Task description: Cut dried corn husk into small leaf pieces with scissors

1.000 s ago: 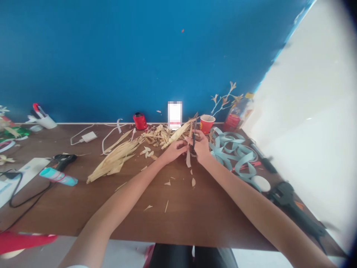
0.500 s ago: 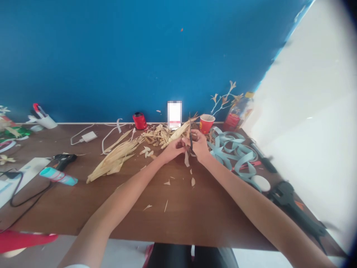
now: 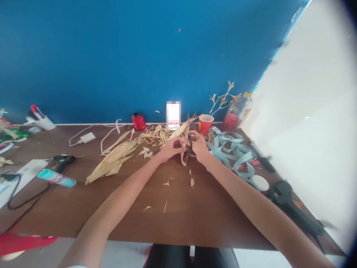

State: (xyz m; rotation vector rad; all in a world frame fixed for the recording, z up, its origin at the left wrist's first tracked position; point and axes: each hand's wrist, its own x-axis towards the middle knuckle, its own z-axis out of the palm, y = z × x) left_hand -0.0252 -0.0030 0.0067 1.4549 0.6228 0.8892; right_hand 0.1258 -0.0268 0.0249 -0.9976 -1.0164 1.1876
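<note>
Both forearms stretch forward over the counter (image 3: 195, 212), hands meeting. The left hand (image 3: 171, 148) has its grip pinched on a pale husk strip (image 3: 183, 159), which dangles lengthwise below. The right hand (image 3: 199, 146) has its grip clamped on scissors (image 3: 189, 134), their blades pointing upward just beside.

Bare table (image 3: 195, 212) near the front edge; husk pile (image 3: 111, 163) left, blue strips (image 3: 234, 149) right

A husk pile (image 3: 113, 162) is laid left of the middle of the bench (image 3: 195, 216); a spool (image 3: 138, 121) and paper cup (image 3: 205, 123) are set along its far edge, ribbon loops (image 3: 235, 152) by the right edge.
</note>
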